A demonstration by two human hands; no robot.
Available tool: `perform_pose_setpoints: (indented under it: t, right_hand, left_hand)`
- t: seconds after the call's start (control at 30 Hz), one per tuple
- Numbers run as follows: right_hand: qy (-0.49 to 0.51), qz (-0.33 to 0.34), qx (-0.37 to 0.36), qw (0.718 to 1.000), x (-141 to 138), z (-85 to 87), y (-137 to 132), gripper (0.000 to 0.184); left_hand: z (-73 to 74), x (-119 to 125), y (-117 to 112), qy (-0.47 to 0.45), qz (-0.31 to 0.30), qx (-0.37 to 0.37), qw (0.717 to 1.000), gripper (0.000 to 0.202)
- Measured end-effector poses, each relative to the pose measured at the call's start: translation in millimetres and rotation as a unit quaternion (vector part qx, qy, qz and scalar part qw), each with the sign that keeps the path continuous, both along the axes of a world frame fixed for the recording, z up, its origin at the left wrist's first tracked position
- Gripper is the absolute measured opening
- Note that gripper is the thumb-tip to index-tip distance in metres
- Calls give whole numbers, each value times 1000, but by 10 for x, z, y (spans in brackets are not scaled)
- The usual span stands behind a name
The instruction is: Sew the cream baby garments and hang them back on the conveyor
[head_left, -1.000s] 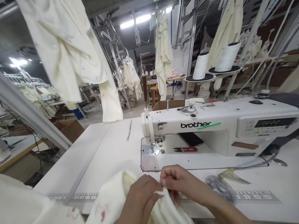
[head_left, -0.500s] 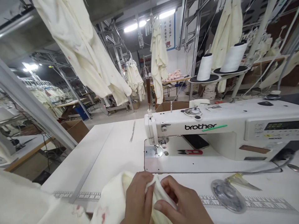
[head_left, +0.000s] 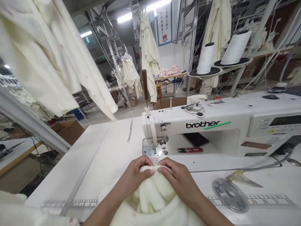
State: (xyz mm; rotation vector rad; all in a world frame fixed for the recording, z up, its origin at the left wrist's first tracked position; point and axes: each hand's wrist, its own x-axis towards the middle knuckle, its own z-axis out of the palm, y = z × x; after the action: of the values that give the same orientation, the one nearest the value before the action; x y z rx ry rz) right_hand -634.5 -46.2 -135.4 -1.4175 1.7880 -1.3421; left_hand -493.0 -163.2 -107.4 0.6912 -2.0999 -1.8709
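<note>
A bunched cream fabric piece [head_left: 150, 201] lies on the white sewing table [head_left: 103, 153] right in front of me. My left hand [head_left: 135, 175] and my right hand [head_left: 176, 177] both pinch its folded front edge, fingertips close together. That edge sits just short of the needle plate [head_left: 151, 151] of the white Brother sewing machine [head_left: 211, 125]. The presser foot and needle stand a little beyond my fingers.
Red thread snips [head_left: 188, 150] and a dark phone [head_left: 196, 139] lie under the machine arm. A clear disc [head_left: 230, 194] rests on the table's printed ruler. Two white thread cones [head_left: 205, 58] stand behind. Cream garments [head_left: 47, 62] hang overhead at left.
Both hands have carried the fabric's edge forward, from near the table's front edge up to the machine bed beside the needle plate. More of the fabric now lies on the table.
</note>
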Motion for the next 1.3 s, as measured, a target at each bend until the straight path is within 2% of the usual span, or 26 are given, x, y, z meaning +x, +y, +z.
perform_pose_setpoints:
  t: [0.1, 0.2, 0.27, 0.37, 0.47, 0.67, 0.87, 1.3]
  right_hand:
    - [11, -53, 56, 997, -103, -83, -156, 15]
    - [102, -92, 126, 982, -237, -168, -354, 13]
    - [156, -104, 168, 968, -309, -228, -492, 13]
    - [184, -111, 200, 956, -359, -305, -662, 12]
    - [199, -123, 210, 949, -368, -364, -753, 10]
    - [232, -157, 209, 937, -426, -470, -777, 8]
    - [254, -167, 205, 930, -440, -499, -771, 7]
    - [317, -187, 203, 907, -411, -555, -788, 7]
  left_hand:
    - [-180, -170, -175, -7, 19, 44, 999, 24]
    - [-402, -337, -333, -42, 36, 45, 997, 24]
    - [-526, -412, -412, -77, 36, -16, 996, 20]
    - [-630, -470, -486, -128, 48, -171, 976, 15]
    - [-645, -524, -522, -168, 66, -258, 949, 16]
    - [-625, -685, -543, -242, 79, -278, 926, 15]
    - [-675, -710, -562, -229, 90, -259, 934, 15]
    - [-713, -739, -564, -204, 119, -286, 929, 11]
